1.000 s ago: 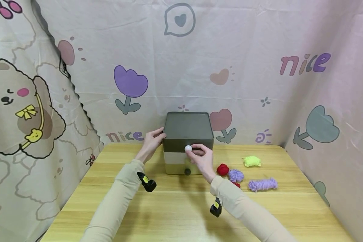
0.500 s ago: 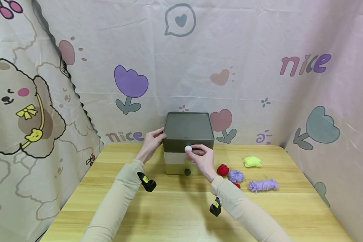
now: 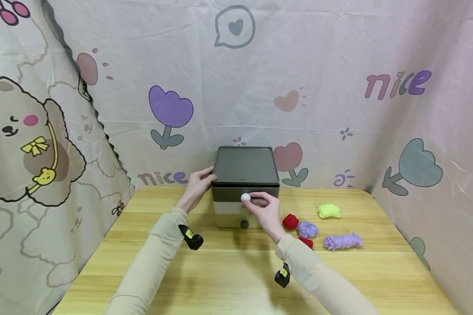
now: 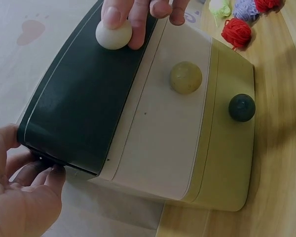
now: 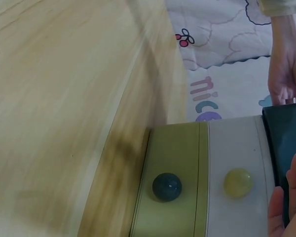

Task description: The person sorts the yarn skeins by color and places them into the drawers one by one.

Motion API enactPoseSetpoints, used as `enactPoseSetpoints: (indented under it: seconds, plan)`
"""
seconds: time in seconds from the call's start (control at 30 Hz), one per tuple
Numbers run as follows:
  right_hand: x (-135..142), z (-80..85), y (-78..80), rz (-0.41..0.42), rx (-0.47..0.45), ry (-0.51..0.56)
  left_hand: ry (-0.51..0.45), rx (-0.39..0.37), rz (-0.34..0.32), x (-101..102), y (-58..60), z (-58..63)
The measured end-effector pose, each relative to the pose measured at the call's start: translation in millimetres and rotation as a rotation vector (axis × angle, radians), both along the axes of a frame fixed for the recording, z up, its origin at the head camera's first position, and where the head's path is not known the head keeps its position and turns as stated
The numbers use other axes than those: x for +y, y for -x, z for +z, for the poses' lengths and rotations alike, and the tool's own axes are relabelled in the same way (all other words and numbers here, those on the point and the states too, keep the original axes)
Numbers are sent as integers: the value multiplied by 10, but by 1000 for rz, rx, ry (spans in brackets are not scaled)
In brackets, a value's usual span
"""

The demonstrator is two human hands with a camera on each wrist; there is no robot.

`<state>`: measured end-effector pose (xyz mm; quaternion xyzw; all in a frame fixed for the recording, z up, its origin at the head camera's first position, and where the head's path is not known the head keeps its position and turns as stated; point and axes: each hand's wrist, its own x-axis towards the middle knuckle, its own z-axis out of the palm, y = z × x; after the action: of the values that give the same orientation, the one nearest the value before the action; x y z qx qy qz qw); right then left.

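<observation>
A small chest of drawers [image 3: 245, 164] stands on the table against the backdrop. Its top drawer [image 4: 84, 103] is dark green, the middle one [image 4: 155, 118] white and the bottom one [image 4: 227, 158] olive. My right hand [image 3: 263, 212] pinches the white knob [image 4: 113, 37] of the top drawer, which stands slightly out from under the lid. At the chest's upper left edge, my left hand [image 3: 197, 188] grips the corner, its fingers bent against the side. A yellow knob [image 4: 186, 77] and a dark knob [image 4: 241, 107] show on the lower drawers.
Right of the chest lie red yarn balls [image 3: 290, 221], a purple yarn ball [image 3: 307, 229], a lilac skein [image 3: 343, 241] and a yellow-green skein [image 3: 329, 211] on the wooden table [image 3: 220, 280]. A patterned cloth [image 3: 323, 57] hangs close behind.
My right hand has drawn the white knob a little toward me, and the top drawer now juts out slightly at the front. My left hand stays at the chest's side.
</observation>
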<state>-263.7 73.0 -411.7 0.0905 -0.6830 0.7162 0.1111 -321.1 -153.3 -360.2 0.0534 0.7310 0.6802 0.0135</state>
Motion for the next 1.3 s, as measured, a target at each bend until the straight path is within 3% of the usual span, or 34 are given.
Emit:
enactPoseSetpoints:
  seconds: [0.87, 1.3]
  plan:
    - [24, -81, -371, 24, 57, -87, -54, -21, -26, -32, 2, 6]
    - [41, -103, -503, 24, 105, -107, -34, -25, -20, -22, 17, 5]
